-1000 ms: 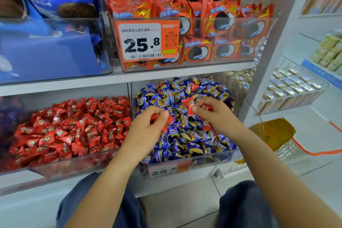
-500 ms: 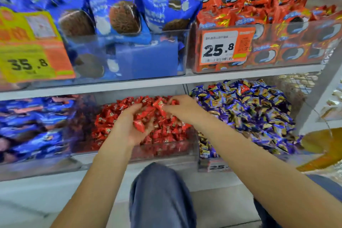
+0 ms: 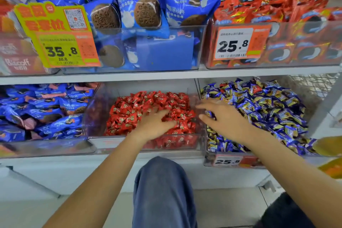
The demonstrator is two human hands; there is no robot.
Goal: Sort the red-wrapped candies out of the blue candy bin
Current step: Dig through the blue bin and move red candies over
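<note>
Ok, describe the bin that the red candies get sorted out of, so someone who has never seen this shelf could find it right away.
Look at the lower shelf, under the orange 25.8 price tag. The blue candy bin is the clear one at the right end, next to the bin of red candies. It alone holds small blue-and-yellow wrapped candies, with a few red ones mixed in.
</note>
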